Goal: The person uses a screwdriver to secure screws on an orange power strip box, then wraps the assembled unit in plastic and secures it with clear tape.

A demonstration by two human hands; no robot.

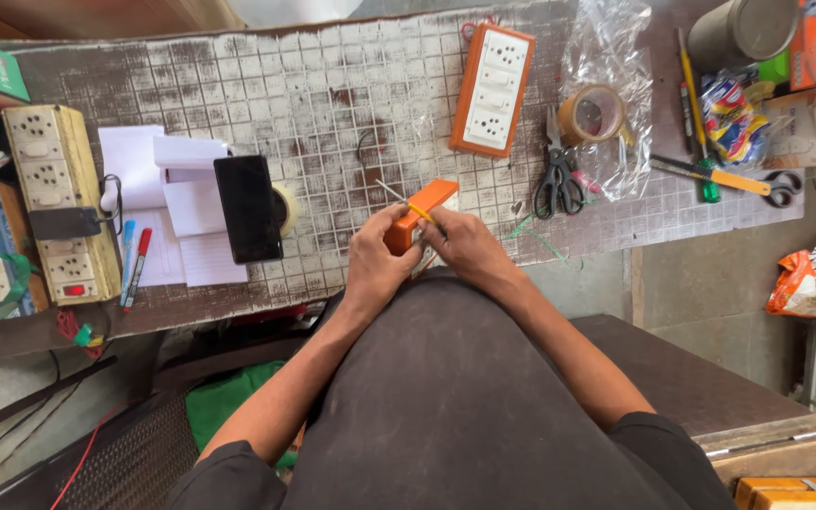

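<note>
My left hand [377, 264] has its fingers closed around the near end of the orange socket box [419, 214], which I keep tilted at the front edge of the tabletop [314, 104], just above my lap. My right hand [466, 247] pinches a thin yellow-handled screwdriver [406, 201] against the box's top. The box looks like a light, stiff plastic shell with smooth sides, so I judge its long edges the safest hold.

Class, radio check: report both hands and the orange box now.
Left hand grips orange box. Right hand holds yellow-handled tool against it. Scissors lie apart, nothing blocking.
</note>
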